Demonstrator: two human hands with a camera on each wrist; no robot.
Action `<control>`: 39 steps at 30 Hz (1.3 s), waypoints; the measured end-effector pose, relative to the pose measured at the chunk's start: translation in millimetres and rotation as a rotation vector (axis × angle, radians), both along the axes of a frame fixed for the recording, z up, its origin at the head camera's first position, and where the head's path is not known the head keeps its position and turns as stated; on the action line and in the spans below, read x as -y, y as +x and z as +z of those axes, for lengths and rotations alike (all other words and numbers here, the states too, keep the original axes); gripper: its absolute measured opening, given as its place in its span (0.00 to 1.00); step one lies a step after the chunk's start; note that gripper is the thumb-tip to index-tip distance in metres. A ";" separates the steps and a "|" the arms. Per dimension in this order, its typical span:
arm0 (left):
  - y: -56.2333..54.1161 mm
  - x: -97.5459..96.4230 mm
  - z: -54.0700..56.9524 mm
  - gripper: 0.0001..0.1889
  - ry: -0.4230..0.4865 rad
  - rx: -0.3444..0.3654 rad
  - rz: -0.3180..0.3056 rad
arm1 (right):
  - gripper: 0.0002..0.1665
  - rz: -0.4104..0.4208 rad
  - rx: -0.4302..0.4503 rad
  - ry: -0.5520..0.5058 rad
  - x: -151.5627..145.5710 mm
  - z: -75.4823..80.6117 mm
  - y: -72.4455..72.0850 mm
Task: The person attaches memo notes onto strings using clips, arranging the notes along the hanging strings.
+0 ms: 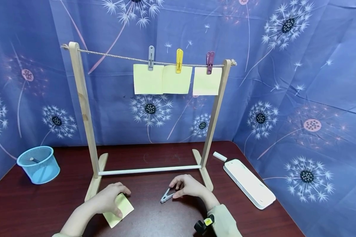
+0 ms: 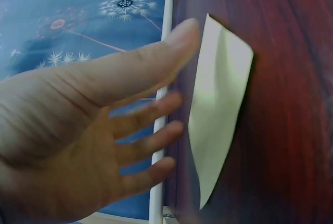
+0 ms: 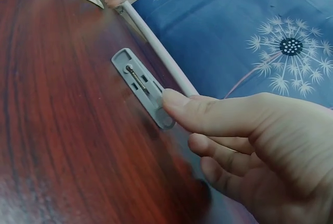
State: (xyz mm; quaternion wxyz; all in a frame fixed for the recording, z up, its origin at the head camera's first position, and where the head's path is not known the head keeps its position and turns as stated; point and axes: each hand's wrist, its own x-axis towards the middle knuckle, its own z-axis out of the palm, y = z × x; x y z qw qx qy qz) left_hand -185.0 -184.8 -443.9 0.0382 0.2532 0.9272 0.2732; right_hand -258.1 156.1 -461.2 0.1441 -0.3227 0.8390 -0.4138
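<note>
A pale yellow sheet of note paper (image 1: 125, 208) lies on the table beneath my left hand (image 1: 108, 197). In the left wrist view the thumb and fingers (image 2: 151, 135) are spread beside the paper (image 2: 218, 99), which bows slightly. My right hand (image 1: 190, 187) pinches a grey clothespin (image 1: 166, 196) by its handle end, its tip pointing towards the left. In the right wrist view, the thumb (image 3: 179, 101) lies against the end of the clothespin (image 3: 138, 83), whose metal spring shows; the index finger's contact is hidden.
A wooden frame (image 1: 84, 108) carries a rope (image 1: 115, 56). Grey (image 1: 151, 57), yellow (image 1: 179, 61) and purple (image 1: 210, 62) clothespins hold yellow sheets there. A white bar (image 1: 149, 170) joins its feet. A blue mesh basket (image 1: 44, 169) stands left; a white tray (image 1: 249, 184) lies right.
</note>
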 end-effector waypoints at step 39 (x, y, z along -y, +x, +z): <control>1.5 1.3 -6.7 0.32 -0.042 -0.046 -0.126 | 0.25 0.155 -0.115 0.087 1.1 -3.6 -1.1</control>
